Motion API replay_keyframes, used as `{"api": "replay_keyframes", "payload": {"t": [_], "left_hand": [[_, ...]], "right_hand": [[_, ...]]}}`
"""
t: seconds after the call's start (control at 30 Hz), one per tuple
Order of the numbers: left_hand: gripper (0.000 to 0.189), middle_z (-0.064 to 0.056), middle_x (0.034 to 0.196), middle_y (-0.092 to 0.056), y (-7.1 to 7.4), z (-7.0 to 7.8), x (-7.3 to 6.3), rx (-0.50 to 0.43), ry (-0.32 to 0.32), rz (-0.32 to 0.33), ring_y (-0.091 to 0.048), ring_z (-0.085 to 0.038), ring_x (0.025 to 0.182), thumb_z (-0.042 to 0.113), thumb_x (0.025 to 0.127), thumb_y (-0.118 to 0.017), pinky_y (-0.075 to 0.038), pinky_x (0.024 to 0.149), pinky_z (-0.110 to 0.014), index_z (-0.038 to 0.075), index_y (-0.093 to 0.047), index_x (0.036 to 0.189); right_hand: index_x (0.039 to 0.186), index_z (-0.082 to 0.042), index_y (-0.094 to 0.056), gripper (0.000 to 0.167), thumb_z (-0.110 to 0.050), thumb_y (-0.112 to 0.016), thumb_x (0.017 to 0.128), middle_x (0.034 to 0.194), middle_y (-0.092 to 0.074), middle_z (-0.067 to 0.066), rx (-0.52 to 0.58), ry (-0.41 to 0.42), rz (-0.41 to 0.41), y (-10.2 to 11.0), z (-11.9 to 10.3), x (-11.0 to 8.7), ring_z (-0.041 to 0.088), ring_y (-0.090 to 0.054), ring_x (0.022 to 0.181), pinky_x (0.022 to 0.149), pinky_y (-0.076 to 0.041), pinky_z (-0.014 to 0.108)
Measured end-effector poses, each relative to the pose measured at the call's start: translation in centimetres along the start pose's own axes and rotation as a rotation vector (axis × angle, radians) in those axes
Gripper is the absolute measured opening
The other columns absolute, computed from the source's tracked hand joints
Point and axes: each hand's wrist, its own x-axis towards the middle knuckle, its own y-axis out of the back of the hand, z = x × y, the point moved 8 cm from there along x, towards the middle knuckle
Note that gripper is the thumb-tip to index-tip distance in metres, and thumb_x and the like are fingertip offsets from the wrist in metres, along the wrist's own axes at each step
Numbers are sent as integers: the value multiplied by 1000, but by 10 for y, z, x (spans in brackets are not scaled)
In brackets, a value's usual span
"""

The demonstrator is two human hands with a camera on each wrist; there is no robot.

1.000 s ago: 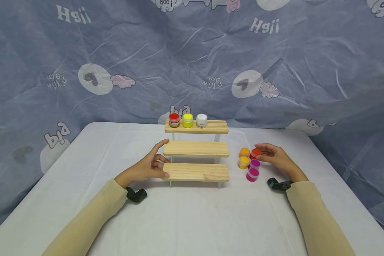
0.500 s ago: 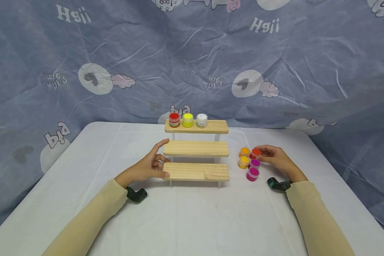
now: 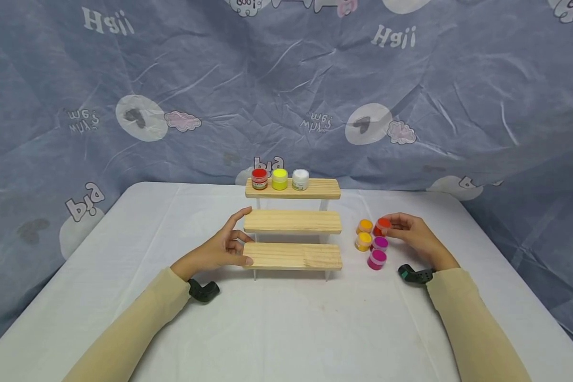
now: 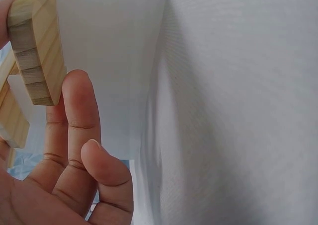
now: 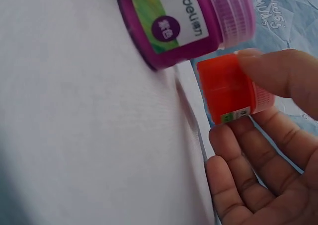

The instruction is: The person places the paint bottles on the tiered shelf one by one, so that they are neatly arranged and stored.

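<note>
My left hand (image 3: 219, 250) holds the left end of a three-tier wooden stand (image 3: 291, 222), its thumb on the lowest board. In the left wrist view, fingertips touch the underside of a board (image 4: 47, 51). My right hand (image 3: 414, 237) pinches an orange-red paint jar (image 5: 223, 88) by its cap between thumb and fingers, right of the stand. Beside this jar stand an orange jar (image 3: 364, 226), a yellow-orange jar (image 3: 363, 242), a purple jar (image 3: 380, 243) and a magenta jar (image 3: 376, 260). In the right wrist view, a labelled purple jar (image 5: 184, 26) is close by.
On the top board stand a red jar (image 3: 259, 179), a yellow jar (image 3: 279, 179) and a white jar (image 3: 300, 180). A white cloth (image 3: 286, 329) covers the table. Behind it hangs a blue-grey printed sheet (image 3: 267, 79).
The right hand's fingers have closed on the orange-red jar, which has shifted slightly up and right, away from its neighbours. My left hand keeps its place on the stand.
</note>
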Motion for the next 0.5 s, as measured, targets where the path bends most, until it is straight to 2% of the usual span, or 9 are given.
{"api": "replay_keyframes", "payload": {"t": [0.1, 0.27, 0.5], "left_hand": [[122, -23, 125, -61, 0, 0, 0, 0, -3, 0, -64, -18, 83, 1, 88, -85, -49, 69, -25, 22, -1, 175], [122, -24, 126, -61, 0, 0, 0, 2, -7, 0, -64, -18, 83, 1, 89, -85, -48, 69, -25, 22, -1, 175], [122, -24, 126, -61, 0, 0, 0, 0, -7, 0, -64, -17, 83, 3, 89, -86, -48, 69, -25, 24, -2, 175]], "right_hand": [[147, 4, -57, 58, -30, -75, 105, 133, -70, 13, 9, 3, 19, 4, -3, 0, 6, -62, 106, 102, -46, 36], [147, 4, -56, 55, -28, -73, 106, 123, -72, 1, 26, 15, 36, 9, -11, -2, 3, -64, 102, 95, -50, 27], [143, 7, -58, 51, -21, -76, 104, 111, -72, -12, 77, 102, 89, 16, -35, -5, 1, -66, 97, 88, -53, 17]]}}
